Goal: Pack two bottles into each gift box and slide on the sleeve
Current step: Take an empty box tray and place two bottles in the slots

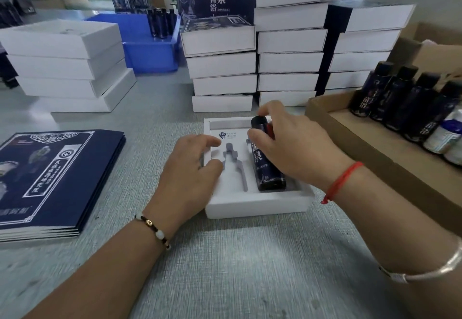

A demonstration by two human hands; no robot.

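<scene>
Right hand grips one dark blue labelled bottle into the open white gift box, frame centre. Left hand, fingers loosely curled, apparently steadies it. Second slot empty; sleeve still to come.

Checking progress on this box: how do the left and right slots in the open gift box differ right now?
The right slot holds a dark bottle, gripped by the right hand; the left slot holds no bottle. The left hand rests over the left slot's outer side, partly hiding it. Both slots sit in the same white insert of the gift box.
</scene>
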